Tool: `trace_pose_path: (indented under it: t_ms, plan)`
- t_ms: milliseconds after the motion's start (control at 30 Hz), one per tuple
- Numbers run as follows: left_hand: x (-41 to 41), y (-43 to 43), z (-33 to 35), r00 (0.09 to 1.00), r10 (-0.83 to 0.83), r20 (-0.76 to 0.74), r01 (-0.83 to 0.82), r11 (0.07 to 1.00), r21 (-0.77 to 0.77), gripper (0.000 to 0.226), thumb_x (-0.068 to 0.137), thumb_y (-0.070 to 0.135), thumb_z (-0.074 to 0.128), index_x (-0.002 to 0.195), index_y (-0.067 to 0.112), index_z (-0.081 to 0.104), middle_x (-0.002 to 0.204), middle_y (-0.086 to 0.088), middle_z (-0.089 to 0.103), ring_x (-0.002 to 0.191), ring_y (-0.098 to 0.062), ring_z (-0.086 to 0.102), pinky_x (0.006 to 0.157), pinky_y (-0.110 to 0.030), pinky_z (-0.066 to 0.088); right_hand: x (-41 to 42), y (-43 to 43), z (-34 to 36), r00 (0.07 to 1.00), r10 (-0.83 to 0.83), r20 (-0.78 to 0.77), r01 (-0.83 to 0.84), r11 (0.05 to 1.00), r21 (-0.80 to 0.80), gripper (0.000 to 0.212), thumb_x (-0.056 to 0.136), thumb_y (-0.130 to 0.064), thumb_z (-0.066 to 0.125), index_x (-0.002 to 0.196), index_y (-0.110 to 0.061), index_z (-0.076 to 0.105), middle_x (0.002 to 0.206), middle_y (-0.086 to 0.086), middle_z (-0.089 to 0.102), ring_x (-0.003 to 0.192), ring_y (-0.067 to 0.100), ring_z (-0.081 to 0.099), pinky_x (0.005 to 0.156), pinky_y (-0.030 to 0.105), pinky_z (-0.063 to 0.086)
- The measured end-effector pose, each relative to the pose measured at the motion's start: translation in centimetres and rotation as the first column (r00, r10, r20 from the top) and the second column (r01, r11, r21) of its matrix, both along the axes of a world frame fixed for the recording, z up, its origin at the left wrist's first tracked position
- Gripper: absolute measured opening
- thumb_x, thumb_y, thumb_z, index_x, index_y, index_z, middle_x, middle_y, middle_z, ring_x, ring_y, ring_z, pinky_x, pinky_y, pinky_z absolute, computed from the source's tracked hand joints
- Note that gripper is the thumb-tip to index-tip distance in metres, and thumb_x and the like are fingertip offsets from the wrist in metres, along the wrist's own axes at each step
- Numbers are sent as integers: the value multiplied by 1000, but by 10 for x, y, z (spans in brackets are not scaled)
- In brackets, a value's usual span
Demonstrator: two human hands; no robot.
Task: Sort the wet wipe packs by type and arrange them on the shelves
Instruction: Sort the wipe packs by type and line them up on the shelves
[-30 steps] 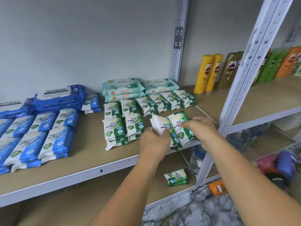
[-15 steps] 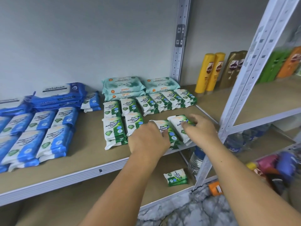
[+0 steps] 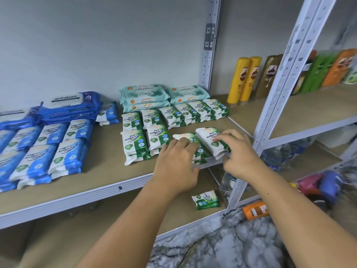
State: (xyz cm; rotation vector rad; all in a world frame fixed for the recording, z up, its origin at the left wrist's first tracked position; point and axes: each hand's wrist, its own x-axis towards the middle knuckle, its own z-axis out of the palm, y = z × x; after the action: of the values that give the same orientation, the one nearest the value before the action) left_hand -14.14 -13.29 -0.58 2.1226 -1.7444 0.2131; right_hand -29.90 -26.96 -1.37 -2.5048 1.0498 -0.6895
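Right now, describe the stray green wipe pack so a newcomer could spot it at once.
Start at the white upright post at the front of the shelving, and drop to the lower shelf beneath the board with the sorted packs. The small green pine wipe pack lies there alone near the post's foot. Unlike every other green pack, it is on the lower shelf in no row.

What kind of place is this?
Probably a shop stockroom or retail display: metal shelving holds grouped wet wipe packs and shampoo bottles lined up beside them.

Both hands (image 3: 174,167) (image 3: 239,155) press green pine packs (image 3: 209,139) onto the shelf (image 3: 108,182).
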Motion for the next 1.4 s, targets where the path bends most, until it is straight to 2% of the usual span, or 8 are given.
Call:
trace_pose_path:
  t_ms: [167, 267, 400, 533, 700, 900, 1233, 1400]
  plan:
    - [4, -4, -8, 999, 20, 26, -18, 996, -87, 43, 82, 35, 69, 124, 27, 62, 118, 3, 61, 112, -26, 56, 97, -41, 40, -2, -11, -13, 992, 70, 104, -62, 995, -81, 51, 76, 7, 64, 117, -24, 67, 125, -6, 50, 117, 29, 50, 103, 44, 45]
    - [7, -9, -13, 999, 33, 36, -28, 991, -129, 38, 82, 35, 70, 119, 28, 63, 115, 4, 62, 108, -26, 58, 95, -42, 40, 2, -17, -17, 990, 72, 123, -58, 992, -116, 53, 76, 9, 63, 118, -22, 69, 125, -5, 52, 116, 27, 52, 102, 43, 46]
    - [13, -19, -17, 999, 41, 31, -35, 987, -160, 37, 83, 35, 70, 119, 27, 64, 114, 4, 64, 108, -26, 59, 95, -45, 40, 13, -26, -21, 981, 96, 171, -68, 984, -163, 52, 74, 11, 63, 114, -22, 71, 120, -3, 54, 107, 26, 58, 93, 41, 51]
    - [21, -30, -20, 997, 71, 23, -66, 981, -181, 38, 83, 35, 71, 120, 29, 64, 116, 7, 65, 110, -25, 60, 99, -48, 38, 27, -34, -24, 977, 88, 196, -54, 984, -172, 51, 75, 11, 64, 114, -21, 71, 121, -2, 55, 107, 27, 58, 90, 41, 52]
    - [29, -44, -25, 992, 128, 14, -122, 970, -210, 36, 84, 30, 71, 120, 29, 66, 118, 8, 67, 112, -22, 62, 106, -52, 27, 48, -44, -31, 967, 79, 243, -37, 984, -173, 52, 73, 12, 60, 113, -19, 72, 122, -3, 56, 105, 29, 59, 85, 42, 54]
    - [33, -56, -29, 984, 178, -6, -174, 956, -236, 37, 83, 27, 73, 119, 30, 67, 119, 7, 69, 115, -23, 63, 109, -52, 21, 65, -52, -38, 967, 43, 250, 5, 982, -187, 53, 73, 9, 58, 117, -19, 71, 125, -3, 56, 103, 32, 59, 83, 44, 54]
    - [38, -66, -32, 978, 209, -12, -205, 944, -258, 37, 82, 25, 73, 118, 30, 68, 116, 9, 70, 111, -20, 64, 107, -51, 23, 77, -56, -43, 959, 31, 281, 35, 973, -228, 58, 68, -1, 45, 117, -19, 71, 125, -2, 56, 100, 36, 58, 80, 45, 54]
    - [37, -63, -31, 982, 191, -14, -188, 950, -251, 38, 83, 25, 72, 120, 28, 67, 119, 8, 69, 113, -20, 64, 106, -52, 22, 75, -48, -38, 965, -2, 264, 65, 971, -229, 64, 66, -6, 43, 122, -18, 70, 132, 3, 55, 107, 39, 58, 88, 46, 53]
